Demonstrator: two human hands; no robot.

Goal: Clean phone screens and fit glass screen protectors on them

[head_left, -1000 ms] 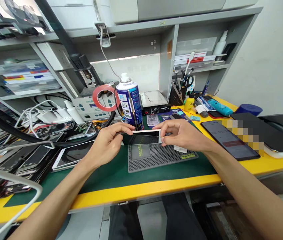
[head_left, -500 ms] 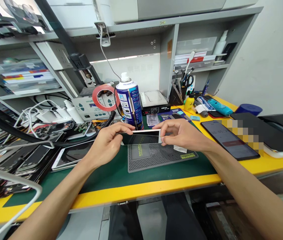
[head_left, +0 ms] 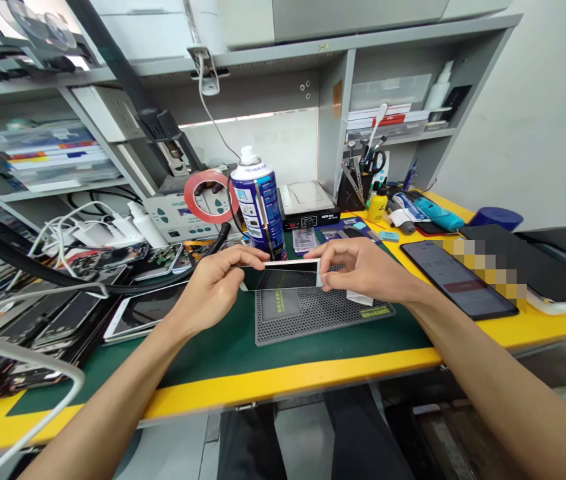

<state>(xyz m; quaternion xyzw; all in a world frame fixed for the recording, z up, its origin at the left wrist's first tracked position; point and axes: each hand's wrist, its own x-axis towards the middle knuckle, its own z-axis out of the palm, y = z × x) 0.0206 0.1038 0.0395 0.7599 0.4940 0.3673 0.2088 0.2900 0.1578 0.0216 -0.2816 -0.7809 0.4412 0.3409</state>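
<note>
Between my two hands, a white-framed smartphone is held sideways, its dark screen tilted up toward me. My left hand grips its left end, with fingers along the top edge and the thumb at the near side. At the other end, my right hand pinches the white border between thumb and fingers. Under the phone lies a grey perforated mat; the phone is above its far part. A small white piece rests on the mat below my right hand.
A blue spray can stands just behind the phone, beside a roll of red tape. Stacked phone parts crowd the left, where a black hose crosses. A phone showing a timer lies right, near a yellow bottle.
Almost nothing differs. Both hands keep the same hold on the smartphone, and the whole view has shifted very slightly.
</note>
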